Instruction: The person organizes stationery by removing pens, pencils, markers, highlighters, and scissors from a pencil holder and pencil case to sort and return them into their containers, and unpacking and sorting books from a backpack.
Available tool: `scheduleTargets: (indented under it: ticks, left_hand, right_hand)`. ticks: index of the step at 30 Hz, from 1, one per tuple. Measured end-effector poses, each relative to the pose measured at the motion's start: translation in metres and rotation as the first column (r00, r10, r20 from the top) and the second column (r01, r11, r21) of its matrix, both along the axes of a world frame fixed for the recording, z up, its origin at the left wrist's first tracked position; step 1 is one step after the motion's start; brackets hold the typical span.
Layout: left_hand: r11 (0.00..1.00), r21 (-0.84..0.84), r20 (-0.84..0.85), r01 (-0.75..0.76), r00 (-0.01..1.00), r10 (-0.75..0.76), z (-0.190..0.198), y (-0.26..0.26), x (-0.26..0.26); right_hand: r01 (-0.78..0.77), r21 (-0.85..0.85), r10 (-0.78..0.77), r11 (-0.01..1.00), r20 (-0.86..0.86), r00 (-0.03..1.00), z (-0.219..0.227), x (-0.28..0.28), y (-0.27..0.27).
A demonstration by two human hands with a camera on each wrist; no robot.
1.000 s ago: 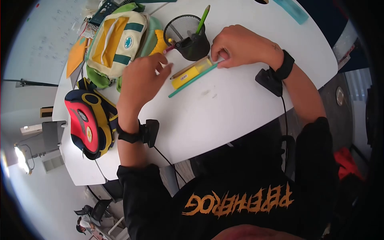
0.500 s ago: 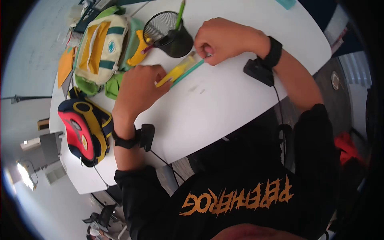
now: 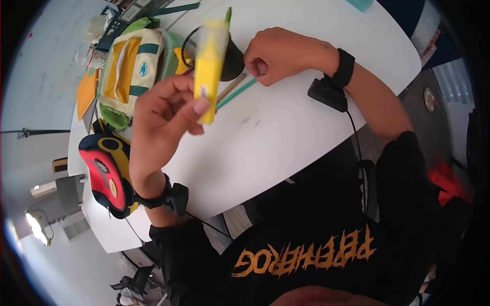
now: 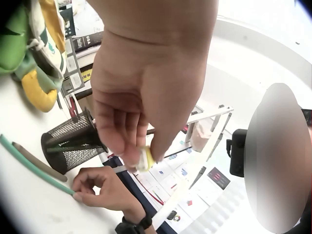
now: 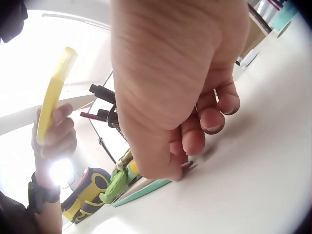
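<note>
My left hand (image 3: 161, 120) pinches a yellow highlighter (image 3: 208, 74) between thumb and fingers, raised above the table with its see-through cap upward. A white label shows on its body. The right wrist view also shows it upright in that hand. My right hand (image 3: 288, 55), fingers curled, rests low over the table and pinches the near end of a teal pencil (image 3: 236, 94). Alongside that lies a brown pencil (image 4: 39, 161). Just behind both pencils stands a black mesh pen holder (image 4: 73, 144), partly covered by the highlighter in the head view; a green pencil (image 3: 228, 15) sticks out of it.
A cream and green backpack (image 3: 145, 56) lies at the back left of the white table (image 3: 265, 137). Nearer on the left is a red, navy and yellow bag (image 3: 104, 173). Orange sheets (image 3: 88, 94) lie beyond the bags. A cable (image 3: 354, 135) trails from the right wrist camera.
My left hand reached down to the highlighter, took hold of it and raised it off the table, turning it upright. My right hand stays at the teal pencil's end.
</note>
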State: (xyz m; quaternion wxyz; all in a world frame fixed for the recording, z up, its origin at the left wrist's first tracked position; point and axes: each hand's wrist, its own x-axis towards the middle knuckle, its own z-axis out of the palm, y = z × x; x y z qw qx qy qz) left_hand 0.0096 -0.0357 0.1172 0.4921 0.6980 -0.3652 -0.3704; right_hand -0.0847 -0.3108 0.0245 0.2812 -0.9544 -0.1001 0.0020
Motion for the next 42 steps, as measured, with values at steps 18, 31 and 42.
scheduleTargets:
  ticks: [18, 31, 42]
  left_hand:
    - [0.923, -0.312, 0.127, -0.225, 0.953, 0.275, -0.001, -0.003, 0.015]
    - [0.795, -0.503, 0.266, -0.338, 0.815, 0.515, -0.016, -0.004, 0.024]
    - [0.845, -0.446, 0.397, -0.297, 0.78, 0.484, -0.03, -0.01, 0.029]
  right_hand:
    - [-0.001, 0.062, 0.002, 0.998, -0.014, 1.0, -0.001, 0.004, -0.001]
    - [-0.036, 0.074, 0.039, 0.997, -0.032, 0.999, 0.0, 0.001, -0.001]
    - [-0.166, 0.59, 0.167, 0.79, 0.053, 0.984, 0.02, -0.004, -0.003]
